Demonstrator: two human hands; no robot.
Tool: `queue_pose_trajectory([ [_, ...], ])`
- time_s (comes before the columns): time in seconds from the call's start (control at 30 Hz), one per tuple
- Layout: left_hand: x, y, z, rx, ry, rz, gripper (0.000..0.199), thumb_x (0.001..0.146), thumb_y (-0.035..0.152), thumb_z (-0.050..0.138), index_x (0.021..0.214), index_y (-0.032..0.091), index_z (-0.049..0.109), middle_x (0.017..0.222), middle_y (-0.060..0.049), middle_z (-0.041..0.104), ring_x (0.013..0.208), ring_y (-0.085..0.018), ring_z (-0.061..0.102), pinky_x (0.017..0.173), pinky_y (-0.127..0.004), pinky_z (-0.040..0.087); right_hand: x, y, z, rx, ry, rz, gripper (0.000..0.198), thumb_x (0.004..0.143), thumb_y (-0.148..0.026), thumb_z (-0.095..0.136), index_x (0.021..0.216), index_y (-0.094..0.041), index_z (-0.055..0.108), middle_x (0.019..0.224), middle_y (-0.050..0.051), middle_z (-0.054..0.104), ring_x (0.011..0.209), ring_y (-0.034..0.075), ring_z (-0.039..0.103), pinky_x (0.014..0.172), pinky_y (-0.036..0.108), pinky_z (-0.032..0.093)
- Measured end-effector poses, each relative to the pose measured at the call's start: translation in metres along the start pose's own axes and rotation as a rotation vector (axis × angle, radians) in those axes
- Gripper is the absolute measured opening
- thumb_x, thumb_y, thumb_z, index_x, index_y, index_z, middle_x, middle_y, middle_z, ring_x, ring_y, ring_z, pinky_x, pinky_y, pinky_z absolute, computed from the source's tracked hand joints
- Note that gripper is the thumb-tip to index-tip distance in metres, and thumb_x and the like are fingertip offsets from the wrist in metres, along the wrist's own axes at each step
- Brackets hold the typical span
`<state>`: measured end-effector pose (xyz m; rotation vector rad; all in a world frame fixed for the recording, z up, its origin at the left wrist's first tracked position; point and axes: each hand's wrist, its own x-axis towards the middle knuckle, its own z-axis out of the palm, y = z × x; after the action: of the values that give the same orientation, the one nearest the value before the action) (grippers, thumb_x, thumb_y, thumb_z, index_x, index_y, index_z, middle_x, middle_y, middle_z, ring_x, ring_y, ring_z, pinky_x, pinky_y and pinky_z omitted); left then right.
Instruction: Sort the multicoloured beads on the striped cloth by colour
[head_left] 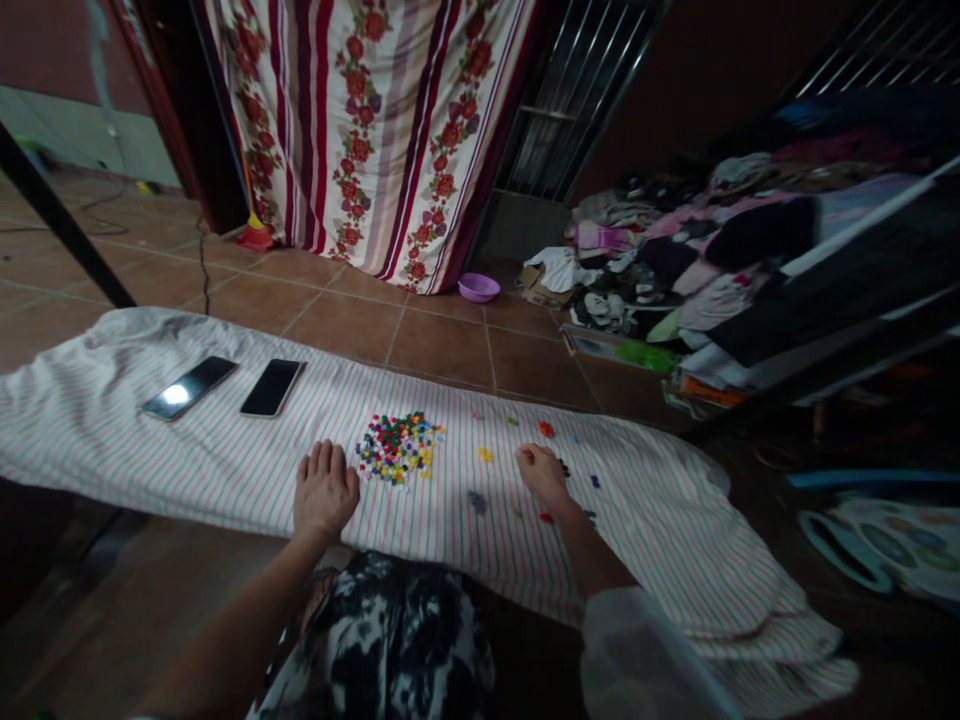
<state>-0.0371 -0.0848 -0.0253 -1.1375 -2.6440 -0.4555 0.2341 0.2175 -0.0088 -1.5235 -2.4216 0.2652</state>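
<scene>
My left hand [326, 490] lies flat on the striped cloth [442, 530], its fingers stretched out beside a mixed pile of small coloured pieces [397, 447]. My right hand [541, 474] is closed with the fingertips pressed together, low over the cloth to the right of the pile. Whatever it may hold is hidden. Around it lie small single-colour groups: yellow pieces [486, 455], grey pieces [477, 502], orange-red pieces [545, 429], red pieces [546, 517], green pieces [511, 421] and purple pieces [595, 481]. Some dark pieces [565, 468] are partly behind the right hand.
Two phones, one with a bright reflection [191, 388] and one dark [272, 388], lie at the left of the cloth. Beyond are a floral curtain [375, 130], a purple basin [478, 288] and a broom [256, 232]. Heaped clothes [675, 240] fill the right side.
</scene>
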Motion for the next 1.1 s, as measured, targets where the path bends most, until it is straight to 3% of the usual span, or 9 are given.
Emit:
queue_pose_trajectory([
  [0.27,0.000,0.000,0.001,-0.020,0.001,-0.010,0.055,0.092,0.033,0.037,0.132,0.004,0.060,0.143,-0.023,0.056,0.139,-0.036,0.047,0.116,-0.052,0.034,0.008,-0.011,-0.012,-0.025,0.052,0.023,0.028,0.090,-0.020,0.046,0.092,-0.018,0.074,0.094,0.010,0.071,0.087,0.020,0.063,0.077,0.028,0.044],
  [0.4,0.000,0.001,0.001,-0.011,0.008,-0.005,0.054,0.092,0.033,0.036,0.132,0.005,0.060,0.143,-0.022,0.057,0.139,-0.035,0.048,0.116,-0.051,0.035,0.009,-0.052,-0.012,0.106,0.052,-0.124,0.029,0.088,-0.022,0.047,0.097,-0.019,0.074,0.098,0.009,0.071,0.088,0.020,0.063,0.082,0.030,0.046],
  [0.57,0.000,0.001,0.002,-0.022,0.019,-0.017,0.053,0.092,0.032,0.037,0.131,0.005,0.061,0.142,-0.022,0.057,0.139,-0.035,0.048,0.116,-0.051,0.035,-0.008,-0.128,0.002,0.286,-0.114,-0.385,0.024,0.088,-0.021,0.052,0.097,-0.020,0.075,0.092,0.007,0.070,0.086,0.018,0.062,0.083,0.029,0.048],
  [0.73,-0.001,0.000,0.004,-0.062,0.042,-0.029,0.051,0.090,0.031,0.040,0.131,0.008,0.061,0.142,-0.020,0.058,0.138,-0.033,0.048,0.116,-0.051,0.034,-0.026,-0.184,0.022,0.293,-0.266,-0.556,0.022,0.091,-0.016,0.055,0.096,-0.022,0.076,0.095,0.005,0.069,0.092,0.017,0.062,0.087,0.027,0.047],
  [0.83,-0.001,0.000,0.003,-0.081,0.041,-0.031,0.051,0.091,0.031,0.040,0.130,0.007,0.061,0.142,-0.021,0.058,0.138,-0.033,0.048,0.116,-0.050,0.034,-0.032,-0.205,0.030,0.234,-0.318,-0.596,0.024,0.092,-0.015,0.054,0.097,-0.022,0.077,0.099,0.005,0.069,0.096,0.017,0.062,0.089,0.027,0.045],
  [1.1,-0.001,0.001,0.005,-0.110,0.035,-0.036,0.051,0.092,0.030,0.039,0.131,0.005,0.061,0.143,-0.022,0.057,0.139,-0.034,0.047,0.117,-0.050,0.034,-0.033,-0.231,0.035,-0.006,-0.424,-0.538,0.024,0.090,-0.014,0.055,0.099,-0.023,0.075,0.104,0.006,0.068,0.099,0.018,0.062,0.083,0.025,0.042],
])
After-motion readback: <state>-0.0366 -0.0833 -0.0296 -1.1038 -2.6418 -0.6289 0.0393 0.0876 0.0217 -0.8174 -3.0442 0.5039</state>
